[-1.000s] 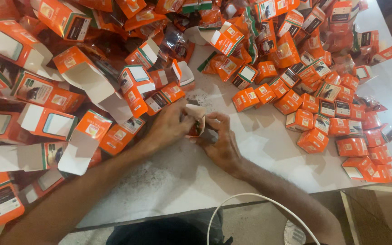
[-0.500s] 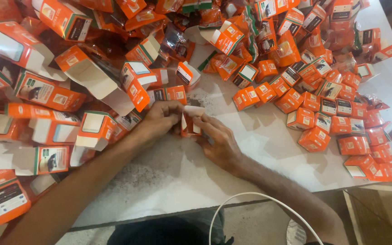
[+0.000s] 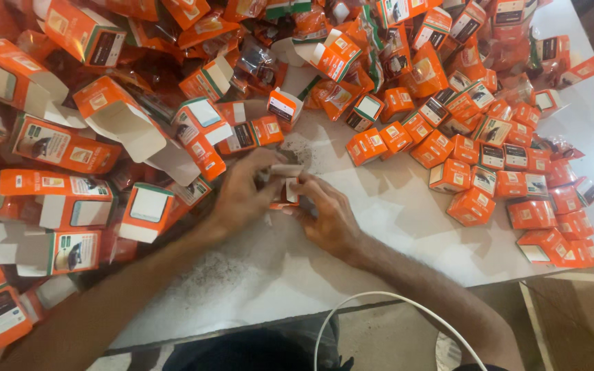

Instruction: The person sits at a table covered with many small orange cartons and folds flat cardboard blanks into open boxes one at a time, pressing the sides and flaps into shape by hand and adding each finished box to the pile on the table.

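Table: a white table (image 3: pixel 407 227) fills most of the view; every place below is told from the small box held at its middle.
Large cartons: big orange-and-white cartons (image 3: pixel 63 148), many with open flaps, are heaped to the left of the small box and run up and away from it, some overlapping.
Closed boxes: little orange boxes (image 3: pixel 489 172), shut, lie in a loose spread to the right of the small box, well apart from it, with a bare strip of table between.
Cable: a white cable (image 3: pixel 379 302) loops below the small box, nearer the person, off the table edge.
Left hand: the left hand (image 3: pixel 238 196) comes in from the left, fingers curled narrowly, touching the small box at its flap.
Right hand: the right hand (image 3: pixel 328 213) pinches the same box from the right, fingers close together.
Small box: the small orange box (image 3: pixel 287 185), its pale flap up, sits between both hands, just above the tabletop; whether it touches the table I cannot tell.
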